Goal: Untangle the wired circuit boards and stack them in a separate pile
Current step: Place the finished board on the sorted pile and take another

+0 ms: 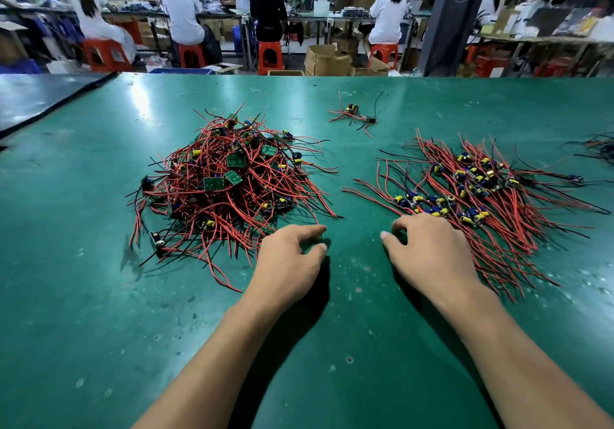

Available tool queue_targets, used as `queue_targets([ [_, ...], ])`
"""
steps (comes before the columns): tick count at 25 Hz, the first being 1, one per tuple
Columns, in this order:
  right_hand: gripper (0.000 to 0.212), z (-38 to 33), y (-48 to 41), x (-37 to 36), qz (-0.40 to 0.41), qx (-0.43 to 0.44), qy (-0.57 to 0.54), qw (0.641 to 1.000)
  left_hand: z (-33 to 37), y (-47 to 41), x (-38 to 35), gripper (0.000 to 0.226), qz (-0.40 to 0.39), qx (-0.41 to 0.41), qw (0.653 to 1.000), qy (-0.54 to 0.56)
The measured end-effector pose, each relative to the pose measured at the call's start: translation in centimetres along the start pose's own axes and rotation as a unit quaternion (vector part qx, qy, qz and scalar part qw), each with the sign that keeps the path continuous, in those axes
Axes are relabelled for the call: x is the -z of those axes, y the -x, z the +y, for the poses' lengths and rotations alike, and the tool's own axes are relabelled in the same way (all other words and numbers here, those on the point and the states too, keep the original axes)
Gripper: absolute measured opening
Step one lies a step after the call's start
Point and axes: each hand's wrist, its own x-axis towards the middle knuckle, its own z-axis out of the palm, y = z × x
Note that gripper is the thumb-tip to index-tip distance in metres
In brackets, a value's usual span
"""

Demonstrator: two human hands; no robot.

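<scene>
Between the tangled pile [229, 176] and the sorted pile [491, 196], my left hand [289, 259] rests loosely curled, empty; my right hand [428, 249] touches the sorted pile, and I cannot tell its grip.

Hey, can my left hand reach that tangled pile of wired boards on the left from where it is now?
Probably yes: the left hand lies right by the near edge of the tangled pile, and nothing stands between them.

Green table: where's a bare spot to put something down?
Bare: the near table beside the arms, and the lane between the tangled pile and the sorted pile, beyond the left hand and right hand. Crowded: both piles, the small bundle behind.
</scene>
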Motion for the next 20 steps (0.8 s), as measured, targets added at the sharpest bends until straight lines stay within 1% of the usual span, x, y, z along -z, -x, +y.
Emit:
queue_targets([
  [2,0.035,0.1,0.0,0.0,0.003,-0.019,0.012,1.0,-0.1,-0.1,-0.3,0.036,-0.008,-0.031,0.999,-0.044],
  [4,0.036,-0.1,0.1,-0.2,0.004,-0.009,0.017,1.0,-0.2,0.0,-0.8,0.039,-0.022,-0.045,0.995,-0.088],
  [7,0.037,-0.7,0.1,-1.5,-0.009,0.064,-0.04,0.997,-0.3,0.2,-1.5,0.034,-0.024,-0.058,0.989,-0.134],
  [9,0.039,-0.7,-0.1,-2.4,-0.022,0.107,-0.083,0.991,-0.4,0.1,-1.6,0.03,-0.019,-0.066,0.987,-0.146],
  [10,0.041,-0.5,-0.5,-2.8,-0.026,0.109,-0.096,0.989,-0.5,0.1,-1.7,0.028,-0.018,-0.072,0.986,-0.15],
  [13,0.052,0.9,-1.6,-3.3,-0.028,0.057,-0.119,0.991,-0.7,0.2,-1.7,0.025,-0.012,-0.083,0.987,-0.135],
  [15,0.055,1.4,-2.0,-3.5,-0.037,0.041,-0.125,0.991,-0.7,0.4,-1.7,0.029,0.008,-0.077,0.991,-0.106],
  [16,0.056,1.3,-1.9,-3.6,-0.04,0.048,-0.13,0.99,-0.7,0.4,-1.7,0.032,0.013,-0.073,0.992,-0.104],
  [18,0.054,0.6,-1.5,-3.8,-0.041,0.075,-0.15,0.985,-0.6,0.1,-1.6,0.038,-0.003,-0.069,0.99,-0.126],
  [20,0.048,-0.2,-1.0,-3.8,-0.04,0.105,-0.176,0.978,-0.5,0.0,-1.6,0.033,-0.021,-0.076,0.984,-0.157],
])
